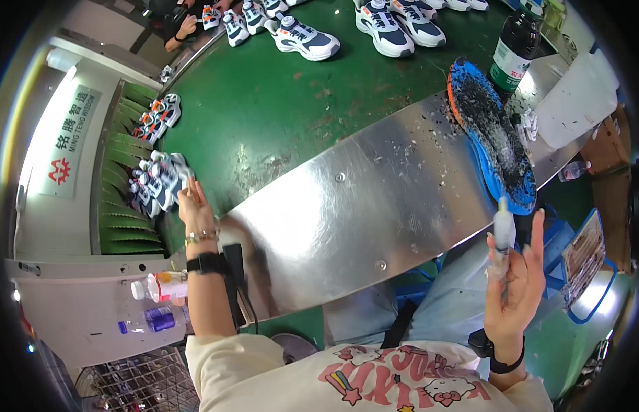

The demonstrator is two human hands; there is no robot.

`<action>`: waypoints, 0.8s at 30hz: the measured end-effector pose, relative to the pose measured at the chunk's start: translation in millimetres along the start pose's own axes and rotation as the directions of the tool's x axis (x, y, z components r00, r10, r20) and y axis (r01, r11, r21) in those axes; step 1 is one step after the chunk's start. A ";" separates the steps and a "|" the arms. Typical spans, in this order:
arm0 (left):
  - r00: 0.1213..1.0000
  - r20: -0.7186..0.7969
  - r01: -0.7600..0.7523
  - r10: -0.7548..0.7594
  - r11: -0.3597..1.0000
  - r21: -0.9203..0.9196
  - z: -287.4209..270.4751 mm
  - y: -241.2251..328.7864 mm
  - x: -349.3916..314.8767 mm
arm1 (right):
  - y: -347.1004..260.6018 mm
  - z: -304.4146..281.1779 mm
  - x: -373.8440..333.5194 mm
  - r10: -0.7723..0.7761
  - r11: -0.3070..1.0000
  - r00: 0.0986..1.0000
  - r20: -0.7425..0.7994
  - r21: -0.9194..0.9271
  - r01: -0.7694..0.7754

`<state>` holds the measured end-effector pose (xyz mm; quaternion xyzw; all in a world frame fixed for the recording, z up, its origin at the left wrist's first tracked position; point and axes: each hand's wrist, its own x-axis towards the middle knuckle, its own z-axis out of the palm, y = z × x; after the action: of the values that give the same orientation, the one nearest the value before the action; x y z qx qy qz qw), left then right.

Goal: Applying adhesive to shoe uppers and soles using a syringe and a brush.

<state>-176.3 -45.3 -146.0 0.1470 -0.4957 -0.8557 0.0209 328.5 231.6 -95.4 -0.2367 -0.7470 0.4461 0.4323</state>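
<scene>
With the right hand grasping a syringe near the littered sole-shaped pad, an unintended squeeze could drip its contents there — and the left hand, whose grip we cannot tell, could topple close-packed sneakers if it catches one.

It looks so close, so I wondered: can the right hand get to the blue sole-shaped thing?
Probably yes: the right hand is by the near end of the blue sole-shaped thing, with nothing seen in the way. It holds a syringe-like tube, but its raised finger looks free.
</scene>
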 end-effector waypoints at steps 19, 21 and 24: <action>0.602 0.517 0.395 -0.609 0.789 0.471 375.5 -277.8 -185.6 | 43.7 -68.3 62.8 0.492 0.439 0.770 0.407 0.648 -0.623; 0.703 0.476 0.293 -0.527 0.826 0.482 378.3 -279.2 -179.4 | 34.3 -73.4 64.7 0.544 0.382 0.690 0.478 0.591 -0.711; 0.665 0.588 0.116 -0.460 0.842 0.527 341.3 -243.5 -159.3 | 34.4 -76.2 49.1 0.446 0.420 0.771 0.455 0.654 -0.629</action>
<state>-90.1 394.7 -158.4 -0.1058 -0.6178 -0.7008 -0.3406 367.4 319.9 -86.7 -0.2041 -0.4017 0.8596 0.2410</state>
